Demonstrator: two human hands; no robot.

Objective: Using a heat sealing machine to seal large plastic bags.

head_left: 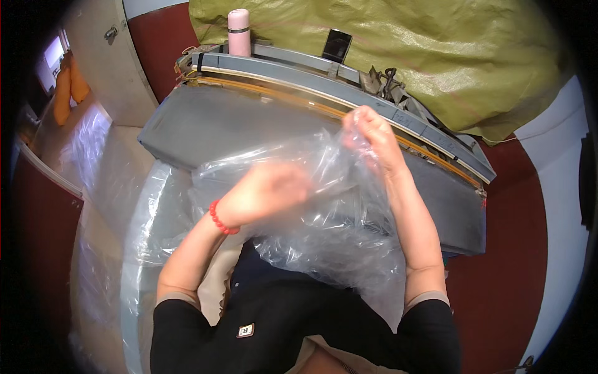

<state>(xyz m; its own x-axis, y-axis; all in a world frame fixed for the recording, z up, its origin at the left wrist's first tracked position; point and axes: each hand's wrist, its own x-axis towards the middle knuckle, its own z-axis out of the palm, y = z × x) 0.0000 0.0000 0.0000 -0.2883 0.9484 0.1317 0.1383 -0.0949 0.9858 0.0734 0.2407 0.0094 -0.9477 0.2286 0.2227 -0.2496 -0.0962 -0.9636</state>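
A crumpled clear plastic sheet point(324, 246), perhaps a bag, spreads between my arms and down over my lap. My right hand point(374, 134) is raised near the long bar of the grey bench, its fingers closed on a gathered part of the plastic. Lower and to the left, my left hand point(268, 190), with a red beaded bracelet point(218, 218) at the wrist, is over the same plastic. Motion smears its fingers, so I cannot see whether they grip it. Behind the plastic lies the dark grey top of the bench point(249, 118).
A long metal bar point(274, 68) with an orange strip runs along the bench's far side. On it stand a pink flask point(238, 34) and a dark phone point(336, 45). A green-yellow cover point(423, 56) hangs behind. More clear plastic point(146, 218) lies to the left, near a door point(106, 50).
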